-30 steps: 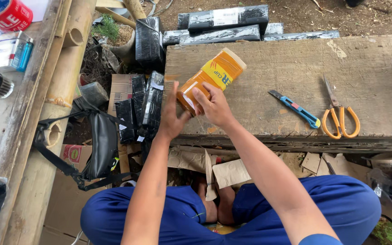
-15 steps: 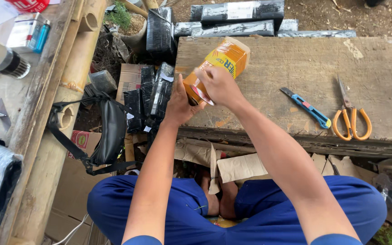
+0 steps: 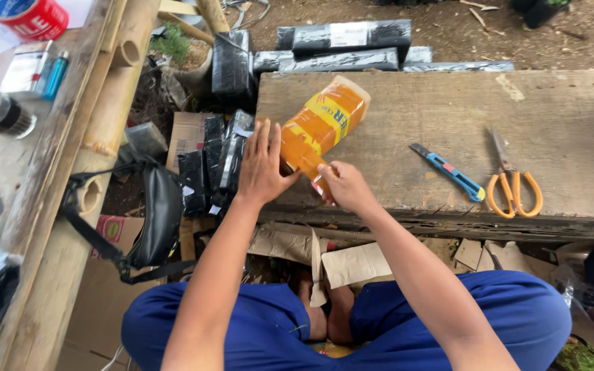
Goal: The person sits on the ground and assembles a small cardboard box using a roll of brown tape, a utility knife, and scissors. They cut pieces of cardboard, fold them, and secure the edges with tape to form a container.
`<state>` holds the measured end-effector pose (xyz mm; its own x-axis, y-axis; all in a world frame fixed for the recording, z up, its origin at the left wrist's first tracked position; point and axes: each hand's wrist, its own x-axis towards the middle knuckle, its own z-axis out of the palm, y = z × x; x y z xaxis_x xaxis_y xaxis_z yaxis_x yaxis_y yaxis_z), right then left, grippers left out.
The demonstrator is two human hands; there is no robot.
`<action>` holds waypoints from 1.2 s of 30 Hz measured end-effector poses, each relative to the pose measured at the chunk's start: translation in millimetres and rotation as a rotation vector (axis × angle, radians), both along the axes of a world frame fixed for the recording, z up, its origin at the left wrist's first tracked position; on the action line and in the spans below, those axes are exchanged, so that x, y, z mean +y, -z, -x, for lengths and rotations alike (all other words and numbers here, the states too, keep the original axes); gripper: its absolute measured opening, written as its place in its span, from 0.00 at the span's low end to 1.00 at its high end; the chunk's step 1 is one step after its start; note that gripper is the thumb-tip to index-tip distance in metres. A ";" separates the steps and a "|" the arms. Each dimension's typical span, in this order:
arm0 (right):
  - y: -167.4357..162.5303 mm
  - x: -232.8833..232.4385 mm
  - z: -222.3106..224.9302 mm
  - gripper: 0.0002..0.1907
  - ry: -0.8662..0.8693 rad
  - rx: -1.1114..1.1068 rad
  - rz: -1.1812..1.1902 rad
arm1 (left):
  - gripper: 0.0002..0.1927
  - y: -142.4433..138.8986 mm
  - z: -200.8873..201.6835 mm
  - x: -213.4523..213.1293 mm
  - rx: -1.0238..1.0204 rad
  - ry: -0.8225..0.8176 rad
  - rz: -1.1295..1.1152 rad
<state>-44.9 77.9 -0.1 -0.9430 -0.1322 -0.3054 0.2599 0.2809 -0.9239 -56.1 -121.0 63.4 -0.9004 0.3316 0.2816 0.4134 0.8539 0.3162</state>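
Both arms reached forward from the crossed blue-clad legs, elbows low, forearms converging over the near edge of the wooden surface (image 3: 558,110). The left hand (image 3: 261,168) was spread flat, fingers fanned and pointing away from the body, palm laid against the left side of the orange packet (image 3: 321,124). That packet lay tilted on the surface, its far end angled up and to the right of the hands, its near end tucked between them. The right hand (image 3: 344,185) was curled, fingertips pressed together on the packet's near end, knuckles up, wrist bent slightly inward; whether it pinched a flap or only the corner could not be told. Well to the right of the right hand a blue utility knife (image 3: 449,172) lay on the surface, and just beyond that, orange-handled scissors (image 3: 513,185), blades pointing away. Left of the left hand, below the surface's edge, black-wrapped bundles (image 3: 214,161) stood packed together, with a black bag (image 3: 159,216) further left beside a bamboo pole (image 3: 115,89). More black-wrapped parcels (image 3: 348,38) lay beyond the packet's far end.
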 end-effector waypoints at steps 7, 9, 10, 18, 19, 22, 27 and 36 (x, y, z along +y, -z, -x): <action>7.6 14.6 -14.9 0.17 -0.120 0.041 0.057 | 0.41 10.4 7.4 1.4 0.187 0.233 0.326; 8.4 16.9 -19.3 0.15 -0.104 0.122 -0.016 | 0.39 16.3 9.7 0.3 0.260 0.256 0.432; 8.5 17.5 -19.7 0.15 -0.098 0.149 -0.028 | 0.39 18.8 11.3 -0.6 0.316 0.265 0.462; 4.7 22.2 -25.7 0.16 -0.103 0.140 -0.083 | 0.41 35.6 -15.6 0.7 0.283 0.185 0.116; 5.5 23.4 -27.0 0.16 -0.108 0.184 -0.068 | 0.39 41.7 -30.6 6.1 0.306 0.125 -0.015; 12.0 27.0 -26.6 0.16 -0.129 0.242 0.029 | 0.29 66.9 -77.4 47.1 0.095 -0.160 -0.662; 28.2 46.3 -26.3 0.19 -0.207 0.162 0.125 | 0.48 91.7 -86.1 80.6 0.076 -0.124 -0.835; 1.5 148.1 -5.5 0.16 0.254 0.537 -1.164 | 0.63 78.5 -64.1 61.7 -0.222 -0.048 -1.022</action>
<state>-39.3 226.0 -1.5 -0.9416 0.1518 0.3007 0.1009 0.9788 -0.1781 7.9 -59.3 -15.2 -0.9722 -0.0088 0.2339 0.2299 0.1509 0.9614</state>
